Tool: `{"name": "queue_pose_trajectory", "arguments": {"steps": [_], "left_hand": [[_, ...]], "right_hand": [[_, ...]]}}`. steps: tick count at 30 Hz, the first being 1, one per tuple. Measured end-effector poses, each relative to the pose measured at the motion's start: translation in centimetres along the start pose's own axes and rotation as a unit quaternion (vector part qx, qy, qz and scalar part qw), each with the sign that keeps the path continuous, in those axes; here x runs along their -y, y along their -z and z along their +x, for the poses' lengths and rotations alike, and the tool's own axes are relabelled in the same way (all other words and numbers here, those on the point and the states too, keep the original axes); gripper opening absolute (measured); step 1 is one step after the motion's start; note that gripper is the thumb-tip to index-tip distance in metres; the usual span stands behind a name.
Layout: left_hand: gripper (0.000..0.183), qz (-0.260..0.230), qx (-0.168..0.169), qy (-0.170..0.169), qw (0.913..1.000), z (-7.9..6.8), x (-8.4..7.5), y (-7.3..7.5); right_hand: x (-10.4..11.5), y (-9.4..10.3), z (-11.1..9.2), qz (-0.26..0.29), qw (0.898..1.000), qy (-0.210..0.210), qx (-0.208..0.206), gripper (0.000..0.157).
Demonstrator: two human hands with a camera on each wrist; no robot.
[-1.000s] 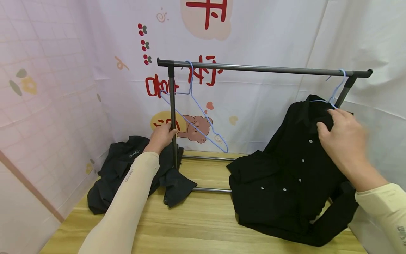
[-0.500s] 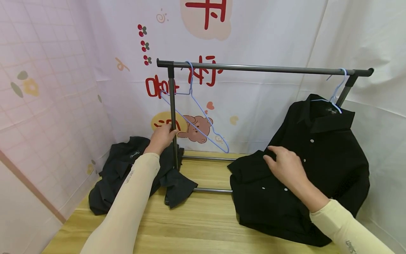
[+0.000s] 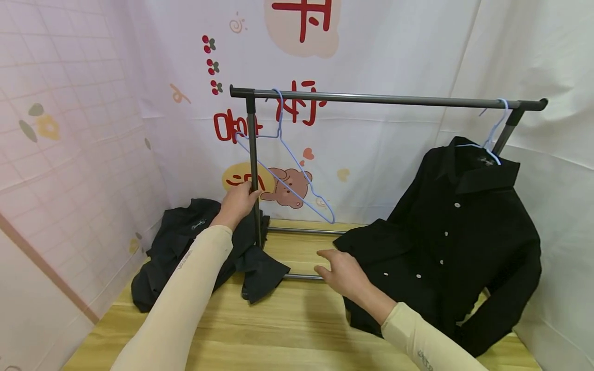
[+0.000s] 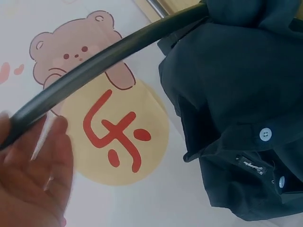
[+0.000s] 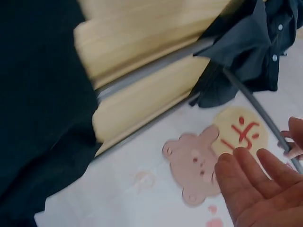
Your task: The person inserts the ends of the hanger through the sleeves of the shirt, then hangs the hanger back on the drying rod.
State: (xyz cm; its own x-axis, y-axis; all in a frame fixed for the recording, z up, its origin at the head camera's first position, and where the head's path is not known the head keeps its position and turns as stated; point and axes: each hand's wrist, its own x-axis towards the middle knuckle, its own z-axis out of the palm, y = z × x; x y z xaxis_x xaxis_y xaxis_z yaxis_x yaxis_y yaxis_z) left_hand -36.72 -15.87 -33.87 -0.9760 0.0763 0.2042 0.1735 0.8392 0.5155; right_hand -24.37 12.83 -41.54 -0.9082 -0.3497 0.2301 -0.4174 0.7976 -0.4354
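Note:
In the head view, my left hand point(image 3: 236, 203) holds the left upright post point(image 3: 252, 149) of a dark metal clothes rack, thumb on one side and fingers on the other. My right hand point(image 3: 343, 273) is held out over the wooden table, left of a black button shirt point(image 3: 487, 232), with nothing in it. Its fingers point(image 5: 241, 163) reach out loosely in the right wrist view. The shirt hangs by its collar on a blue hanger point(image 3: 494, 126) at the rack's right end, its lower part lying on the table. A bare blue hanger point(image 3: 297, 166) hangs at the left end.
Another dark shirt point(image 3: 171, 242) lies crumpled on the table point(image 3: 278, 330) at the rack's left foot, behind my left forearm. Thin lower bars point(image 3: 301, 277) of the rack run along the tabletop. A printed white cloth point(image 3: 385, 46) stands behind.
My right hand has left the hanging shirt's collar and moved left and down across the shirt, out over the table. The shirt's right side now hangs out to the right. My left hand stays put.

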Motion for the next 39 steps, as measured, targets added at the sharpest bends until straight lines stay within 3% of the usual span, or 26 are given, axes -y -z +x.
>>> {"name": "queue_pose_trajectory", "arguments": {"steps": [6, 14, 17, 19, 23, 27, 30, 32, 36, 39], "left_hand": [[0.041, 0.040, 0.057, -0.003, 0.9975, -2.2, 3.3, 0.1], [0.070, 0.053, 0.030, 0.042, 0.9973, -5.2, 9.8, 2.2], [0.095, 0.065, 0.062, 0.085, 0.9924, -5.8, 11.9, 3.2], [0.109, 0.067, 0.105, 0.117, 0.9853, -6.4, 13.0, 3.6], [0.127, 0.055, 0.202, 0.185, 0.9603, -8.0, 14.3, 3.6], [0.135, 0.008, 0.254, 0.234, 0.9385, -9.2, 15.4, 2.3], [0.134, -0.031, 0.245, 0.254, 0.9352, -9.7, 15.9, 0.4], [0.132, -0.032, 0.222, 0.254, 0.9408, -10.0, 15.9, -1.1], [0.118, 0.037, 0.164, 0.246, 0.9546, -10.6, 15.8, -3.5], [0.094, 0.091, 0.133, 0.222, 0.9616, -10.7, 15.7, -4.4]], "right_hand": [[2.1, -4.1, 2.0, 0.044, 0.997, 0.026, 0.051, 0.048], [4.8, -8.1, 5.1, 0.073, 0.995, 0.009, 0.073, 0.068], [5.5, -9.3, 6.2, 0.075, 0.995, -0.001, 0.066, 0.073], [5.8, -10.1, 6.8, 0.076, 0.995, -0.008, 0.061, 0.075], [6.7, -11.8, 7.2, 0.088, 0.994, -0.037, 0.061, 0.078], [7.4, -13.7, 7.2, 0.074, 0.991, -0.075, 0.081, 0.080], [7.7, -14.7, 6.9, 0.030, 0.992, -0.083, 0.088, 0.077], [7.8, -15.0, 6.7, -0.012, 0.993, -0.076, 0.085, 0.072], [7.8, -15.3, 6.5, -0.099, 0.991, -0.050, 0.073, 0.049], [7.7, -15.3, 6.5, -0.145, 0.986, -0.043, 0.067, 0.031]]}}
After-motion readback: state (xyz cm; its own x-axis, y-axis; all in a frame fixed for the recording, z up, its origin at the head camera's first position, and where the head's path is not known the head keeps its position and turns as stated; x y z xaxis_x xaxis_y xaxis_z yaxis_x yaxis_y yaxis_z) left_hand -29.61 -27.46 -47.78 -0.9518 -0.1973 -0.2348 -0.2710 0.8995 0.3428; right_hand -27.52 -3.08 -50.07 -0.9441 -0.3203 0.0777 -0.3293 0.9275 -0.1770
